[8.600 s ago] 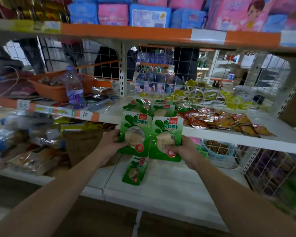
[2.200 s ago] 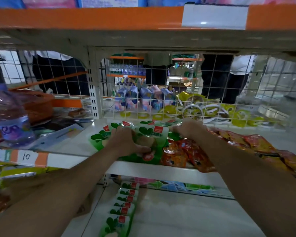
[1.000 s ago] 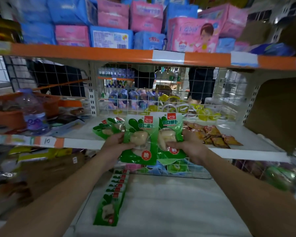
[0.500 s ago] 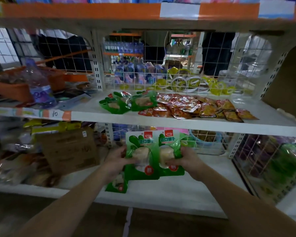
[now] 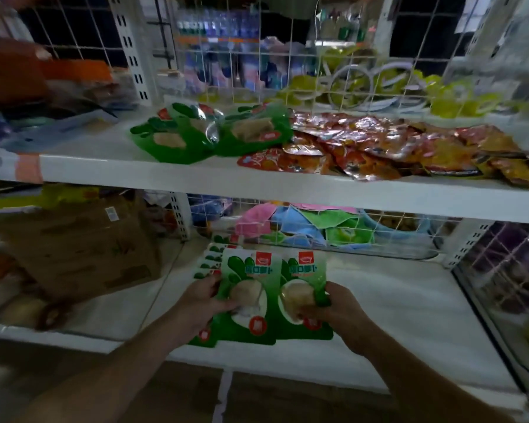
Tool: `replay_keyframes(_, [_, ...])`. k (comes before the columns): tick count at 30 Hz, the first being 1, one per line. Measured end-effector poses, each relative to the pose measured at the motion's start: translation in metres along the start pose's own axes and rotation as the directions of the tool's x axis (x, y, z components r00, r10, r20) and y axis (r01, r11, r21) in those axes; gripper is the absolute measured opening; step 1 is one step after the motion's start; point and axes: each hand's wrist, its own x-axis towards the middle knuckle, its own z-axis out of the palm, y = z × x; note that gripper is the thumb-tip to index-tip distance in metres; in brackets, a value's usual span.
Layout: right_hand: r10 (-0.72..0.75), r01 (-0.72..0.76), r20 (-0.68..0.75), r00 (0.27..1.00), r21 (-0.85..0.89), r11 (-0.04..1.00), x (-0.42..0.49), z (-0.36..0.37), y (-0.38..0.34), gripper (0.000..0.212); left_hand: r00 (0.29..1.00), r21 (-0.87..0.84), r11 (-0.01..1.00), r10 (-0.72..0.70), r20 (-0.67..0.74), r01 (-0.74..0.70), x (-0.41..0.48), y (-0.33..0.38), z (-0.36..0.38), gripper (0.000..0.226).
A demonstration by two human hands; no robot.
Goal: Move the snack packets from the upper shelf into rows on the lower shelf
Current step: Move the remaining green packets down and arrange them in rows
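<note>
My left hand (image 5: 200,303) grips a green snack packet (image 5: 247,271) and my right hand (image 5: 336,312) grips a second green packet (image 5: 304,270). Both packets are held upright side by side, just above the white lower shelf (image 5: 394,315). Behind the left packet, a row of green packets (image 5: 212,258) lies overlapping on that shelf, mostly hidden. On the upper shelf (image 5: 196,178) a few green packets (image 5: 214,132) remain in a loose heap, next to a pile of red-orange foil packets (image 5: 379,148).
A brown cardboard box (image 5: 80,248) stands on the lower shelf at the left. A wire grid (image 5: 318,236) backs the lower shelf, with coloured packs behind it. A wire side panel (image 5: 501,285) closes the right end.
Both hands have carried the two green packets down from in front of the upper shelf to just over the lower shelf, beside the laid row. The camera has dipped lower.
</note>
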Motion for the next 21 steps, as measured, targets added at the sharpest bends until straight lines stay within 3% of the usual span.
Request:
replay_keyframes(8, [0.013, -0.014, -0.05, 0.999, -0.015, 1.0, 0.093, 0.006, 0.04, 0.04, 0.997, -0.061, 0.997, -0.043, -0.064, 0.039, 0.098, -0.034, -0.007, 0.058])
replay_keyframes(10, [0.001, -0.004, -0.086, 0.996, -0.036, 0.999, 0.117, 0.004, 0.044, 0.034, 0.992, 0.04, 0.999, -0.008, -0.125, 0.013, 0.117, -0.034, -0.002, 0.049])
replay_keyframes(14, [-0.035, 0.028, -0.158, 0.987, -0.041, 0.999, 0.159, 0.004, 0.052, 0.037, 0.978, 0.345, 0.937, 0.121, -0.172, -0.056, 0.158, -0.041, 0.006, 0.056])
replay_keyframes(21, [0.037, -0.027, -0.332, 0.942, 0.034, 0.999, 0.186, 0.003, 0.097, 0.049, 0.944, 0.448, 0.881, 0.263, -0.198, -0.151, 0.191, -0.078, 0.032, 0.055])
